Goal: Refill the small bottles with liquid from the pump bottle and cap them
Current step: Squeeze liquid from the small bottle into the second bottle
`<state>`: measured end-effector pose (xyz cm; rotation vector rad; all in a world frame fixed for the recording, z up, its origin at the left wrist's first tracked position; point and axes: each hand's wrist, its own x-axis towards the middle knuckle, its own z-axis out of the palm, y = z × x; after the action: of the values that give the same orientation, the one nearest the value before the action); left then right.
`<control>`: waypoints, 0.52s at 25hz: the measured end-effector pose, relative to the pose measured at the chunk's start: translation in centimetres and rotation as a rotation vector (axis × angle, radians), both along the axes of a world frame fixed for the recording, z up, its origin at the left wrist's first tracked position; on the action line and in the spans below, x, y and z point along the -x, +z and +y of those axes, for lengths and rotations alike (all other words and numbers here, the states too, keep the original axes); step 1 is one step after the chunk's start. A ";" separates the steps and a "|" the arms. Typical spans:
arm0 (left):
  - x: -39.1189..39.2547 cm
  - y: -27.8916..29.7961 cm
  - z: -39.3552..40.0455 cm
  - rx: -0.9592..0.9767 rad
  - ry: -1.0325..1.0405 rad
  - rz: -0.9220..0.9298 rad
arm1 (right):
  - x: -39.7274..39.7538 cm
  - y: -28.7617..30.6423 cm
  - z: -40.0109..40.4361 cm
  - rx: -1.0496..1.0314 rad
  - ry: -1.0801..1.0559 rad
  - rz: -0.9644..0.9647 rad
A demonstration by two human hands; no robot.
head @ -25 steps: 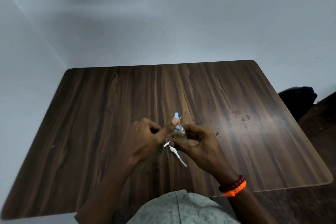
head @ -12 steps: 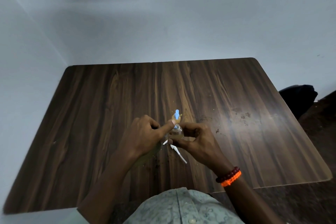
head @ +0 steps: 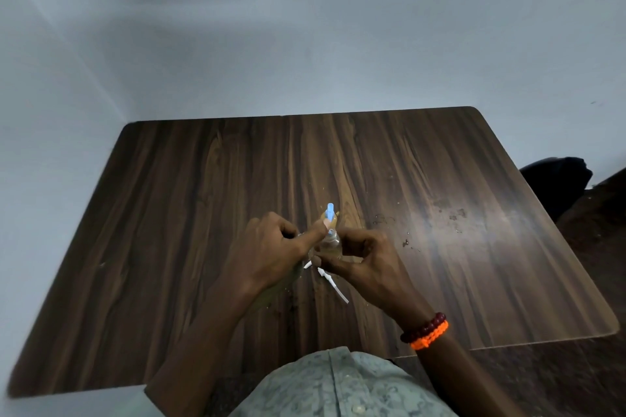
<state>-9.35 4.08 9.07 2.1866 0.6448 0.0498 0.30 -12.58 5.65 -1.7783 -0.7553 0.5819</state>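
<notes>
My right hand [head: 364, 264] pinches a small clear bottle [head: 330, 242] with a blue tip, low over the middle of the wooden table [head: 169, 213]. My left hand [head: 271, 257] is curled around a greenish clear bottle [head: 288, 284], mostly hidden under the palm. Its index finger stretches out to the small bottle's top. Just behind stands another small bottle [head: 333, 221] of yellowish liquid with a blue pointed cap [head: 329, 208]. A white pump piece with a thin tube [head: 330, 281] pokes out below my hands.
Small stains and crumbs [head: 450, 215] mark the table right of my hands. A dark object [head: 559, 183] sits on the floor beyond the table's right edge. Grey walls close in behind and to the left.
Both hands keep the same grips and stay almost in place. The left index finger remains on the small bottle's top, and the view has shifted only slightly.
</notes>
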 end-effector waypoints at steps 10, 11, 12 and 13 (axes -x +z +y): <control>0.4 0.1 -0.2 0.026 0.038 -0.052 | 0.1 0.2 0.0 -0.005 -0.014 -0.014; 0.3 0.2 -0.2 0.038 0.037 -0.051 | 0.0 0.2 -0.1 -0.007 -0.014 -0.029; 0.4 0.2 -0.2 0.046 0.036 -0.052 | 0.0 0.3 -0.2 -0.009 -0.008 -0.036; 0.4 0.2 -0.2 0.048 0.033 -0.054 | 0.1 0.3 -0.2 -0.011 -0.002 -0.037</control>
<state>-9.75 3.87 9.23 2.1216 0.6454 0.1098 0.21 -12.83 5.99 -1.7842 -0.7812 0.5440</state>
